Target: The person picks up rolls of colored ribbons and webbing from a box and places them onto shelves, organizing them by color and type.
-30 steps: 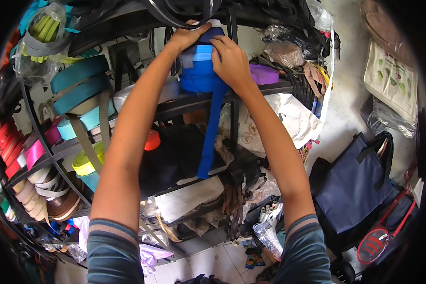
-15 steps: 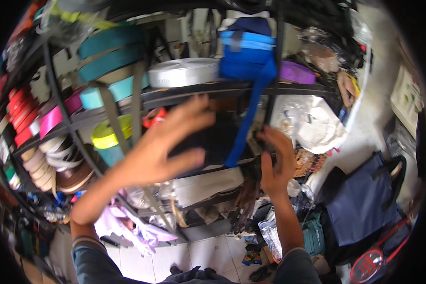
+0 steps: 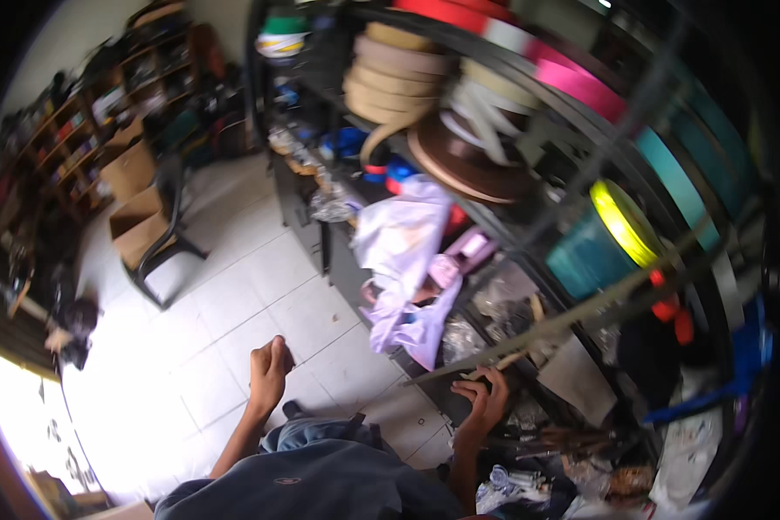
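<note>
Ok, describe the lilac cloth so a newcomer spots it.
Find the black shelving rack at right. Low on it, below and left of the brown roll, a lilac cloth hangs over the edge towards the tiled floor. Its pale, loose folds differ from the tan rolls above.

Left hand (image 3: 269,373) balled, right hand (image 3: 485,400) loosely cupped

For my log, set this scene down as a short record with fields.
Left hand: curled, over tiled floor; contents unclear
Right hand: curled, near olive strap; contact unclear
Rolls: yellow roll above teal roll; pink roll; beige rolls
Cloth: lilac cloth, crumpled
Background: open cardboard box
Image: partly blurred
</note>
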The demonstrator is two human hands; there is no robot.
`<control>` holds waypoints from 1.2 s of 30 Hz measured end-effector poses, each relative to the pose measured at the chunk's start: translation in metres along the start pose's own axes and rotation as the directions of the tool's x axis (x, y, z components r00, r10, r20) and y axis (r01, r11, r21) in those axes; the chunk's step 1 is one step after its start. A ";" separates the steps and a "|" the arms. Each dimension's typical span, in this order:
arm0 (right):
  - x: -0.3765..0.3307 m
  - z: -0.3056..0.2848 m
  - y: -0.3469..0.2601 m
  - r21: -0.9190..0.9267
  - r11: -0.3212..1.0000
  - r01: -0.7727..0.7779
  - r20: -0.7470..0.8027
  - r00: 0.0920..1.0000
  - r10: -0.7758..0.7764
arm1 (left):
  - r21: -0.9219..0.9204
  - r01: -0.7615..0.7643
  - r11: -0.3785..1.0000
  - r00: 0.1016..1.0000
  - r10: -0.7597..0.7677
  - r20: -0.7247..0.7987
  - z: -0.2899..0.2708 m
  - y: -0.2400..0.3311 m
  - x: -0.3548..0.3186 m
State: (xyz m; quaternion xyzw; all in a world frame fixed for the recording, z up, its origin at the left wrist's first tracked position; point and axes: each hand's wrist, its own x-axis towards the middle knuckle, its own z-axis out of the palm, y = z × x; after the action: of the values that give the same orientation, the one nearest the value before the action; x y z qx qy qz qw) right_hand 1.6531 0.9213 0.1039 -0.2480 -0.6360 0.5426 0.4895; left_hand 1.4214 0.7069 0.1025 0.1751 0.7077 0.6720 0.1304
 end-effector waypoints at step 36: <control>0.064 0.828 0.144 -0.125 0.873 -0.471 0.952 0.190 0.239 | -0.052 0.112 0.992 0.231 -0.077 -0.970 -0.451 -0.084 0.245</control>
State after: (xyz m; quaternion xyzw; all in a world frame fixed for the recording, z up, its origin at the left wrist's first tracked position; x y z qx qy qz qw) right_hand 0.8587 0.6465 0.0482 0.0323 -0.6661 0.7379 -0.1037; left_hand 1.0046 0.3989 0.0594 -0.3180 0.6556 0.6173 -0.2966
